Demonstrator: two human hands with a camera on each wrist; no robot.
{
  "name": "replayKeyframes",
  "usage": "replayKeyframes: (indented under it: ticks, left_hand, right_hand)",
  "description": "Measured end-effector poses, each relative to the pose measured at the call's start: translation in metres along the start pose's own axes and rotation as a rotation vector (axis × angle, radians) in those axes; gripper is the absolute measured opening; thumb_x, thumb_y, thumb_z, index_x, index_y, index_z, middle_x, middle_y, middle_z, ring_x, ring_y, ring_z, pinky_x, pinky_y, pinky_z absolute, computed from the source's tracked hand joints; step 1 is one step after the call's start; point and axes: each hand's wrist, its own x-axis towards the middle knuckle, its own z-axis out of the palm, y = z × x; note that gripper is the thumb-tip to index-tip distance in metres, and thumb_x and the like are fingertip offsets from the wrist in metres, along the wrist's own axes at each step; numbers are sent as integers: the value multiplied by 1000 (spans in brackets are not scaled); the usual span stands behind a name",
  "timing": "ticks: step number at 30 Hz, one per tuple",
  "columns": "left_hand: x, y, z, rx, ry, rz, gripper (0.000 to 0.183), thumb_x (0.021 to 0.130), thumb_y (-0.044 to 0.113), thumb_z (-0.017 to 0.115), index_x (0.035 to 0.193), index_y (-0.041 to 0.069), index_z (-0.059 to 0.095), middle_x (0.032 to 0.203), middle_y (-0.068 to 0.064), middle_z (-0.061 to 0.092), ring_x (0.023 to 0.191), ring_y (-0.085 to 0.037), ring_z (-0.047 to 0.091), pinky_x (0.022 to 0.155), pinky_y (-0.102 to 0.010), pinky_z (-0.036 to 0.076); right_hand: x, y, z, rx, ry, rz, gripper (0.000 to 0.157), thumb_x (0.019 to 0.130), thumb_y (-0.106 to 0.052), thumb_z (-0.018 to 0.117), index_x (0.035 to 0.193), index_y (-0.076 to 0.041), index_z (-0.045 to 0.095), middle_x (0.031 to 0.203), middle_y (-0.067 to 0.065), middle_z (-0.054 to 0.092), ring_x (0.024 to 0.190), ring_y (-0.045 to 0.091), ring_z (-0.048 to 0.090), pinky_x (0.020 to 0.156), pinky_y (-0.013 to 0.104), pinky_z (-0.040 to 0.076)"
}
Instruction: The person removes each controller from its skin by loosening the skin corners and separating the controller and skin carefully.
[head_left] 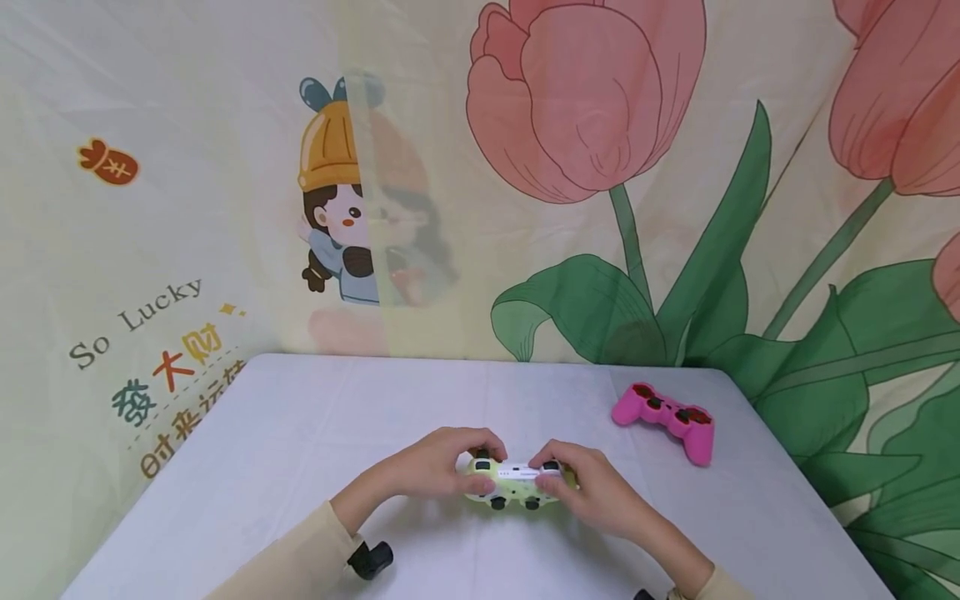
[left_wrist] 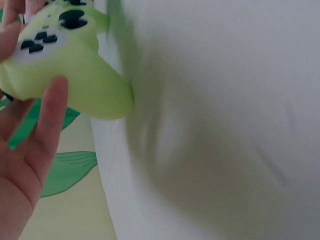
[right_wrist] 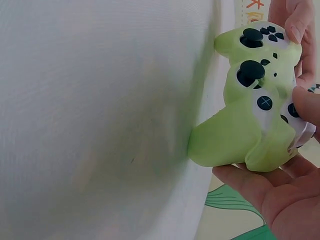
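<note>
A white game controller (head_left: 519, 472) in a light green soft cover (right_wrist: 227, 137) is held upright over the table, its handles toward the tabletop. My left hand (head_left: 442, 463) grips one end, thumb on the near side and fingers at the top edge. At the other end my right hand (head_left: 592, 490) holds it the same way. Black thumbsticks (right_wrist: 251, 72) and buttons show through the cover's openings. Near the right hand the cover looks loose, with a flap (right_wrist: 272, 150) and white shell bared. A pink game controller (head_left: 667, 421) lies apart at the table's back right.
The table (head_left: 322, 425) has a white cloth. Behind it hangs a printed backdrop (head_left: 420, 50) with tulips, a cartoon figure and lettering. A black wrist camera (head_left: 371, 560) sits on the left sleeve.
</note>
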Motion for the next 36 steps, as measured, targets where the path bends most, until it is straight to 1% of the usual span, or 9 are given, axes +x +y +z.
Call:
replayKeyframes:
  ticks: [7, 11, 15, 19, 22, 26, 29, 32, 36]
  left_hand:
    - [8, -4, -11, -115, -163, 28, 47, 95, 32, 82, 138, 31, 64, 130, 17, 69, 119, -6, 60, 80, -30, 58]
    - [9, -5, -13, -124, -214, 34, 49, 93, 31, 83, 139, 32, 67, 133, 17, 68, 117, -5, 60, 76, -27, 58]
    - [10, -6, -12, -121, -213, 36, 45, 91, 29, 85, 134, 36, 71, 129, 19, 70, 110, -4, 62, 71, -25, 57]
    - [10, -7, -12, -92, -192, 35, 44, 89, 29, 87, 129, 37, 74, 124, 21, 71, 106, -4, 63, 68, -25, 55]
    - [9, -8, -12, -30, -173, 40, 42, 87, 34, 88, 126, 39, 75, 119, 23, 71, 103, -3, 62, 71, -25, 56]
    - [7, -11, -14, 49, -157, 54, 41, 86, 41, 89, 124, 41, 75, 112, 25, 70, 95, -5, 63, 76, -25, 54]
    - [7, -12, -16, 60, -176, 67, 40, 86, 43, 89, 123, 40, 75, 111, 25, 69, 88, -6, 62, 76, -24, 53]
    - [10, -11, -19, 51, -218, 91, 35, 89, 41, 86, 121, 36, 75, 110, 25, 69, 84, -6, 62, 75, -22, 53]
    - [16, -9, -21, 1, -282, 117, 18, 99, 28, 69, 116, 29, 74, 107, 21, 71, 87, -7, 63, 77, -22, 52]
  right_hand:
    - [-3, -1, -3, 8, -38, -26, 11, 101, -29, 74, 111, -30, 69, 102, -14, 69, 87, 7, 56, 76, 30, 49]
    - [-6, 0, -3, 10, -47, -68, 11, 101, -28, 74, 111, -29, 70, 100, -12, 69, 84, 5, 55, 73, 30, 51]
    - [-7, 4, -2, -6, -32, -108, 12, 101, -28, 74, 112, -29, 69, 102, -14, 70, 83, 3, 55, 72, 30, 52]
    - [-8, 5, -2, -7, -36, -121, 12, 102, -29, 73, 113, -29, 69, 104, -15, 70, 86, 3, 57, 74, 29, 52]
    - [-9, 6, -1, -8, -45, -117, 12, 102, -30, 72, 114, -30, 69, 107, -15, 71, 88, 4, 58, 76, 31, 53]
    - [-11, 7, 0, -30, -49, -111, 13, 102, -31, 72, 115, -32, 69, 110, -17, 71, 92, 4, 60, 79, 33, 55]
    - [-12, 9, 0, -42, -37, -163, 15, 102, -29, 73, 116, -29, 70, 110, -16, 71, 94, 3, 62, 81, 35, 57]
    - [-13, 11, 1, -47, -18, -259, 17, 100, -24, 75, 116, -26, 70, 110, -15, 71, 94, 3, 63, 81, 36, 59]
    - [-15, 14, 2, -51, -1, -373, 19, 99, -18, 76, 115, -24, 69, 112, -12, 72, 98, 5, 67, 82, 32, 59]
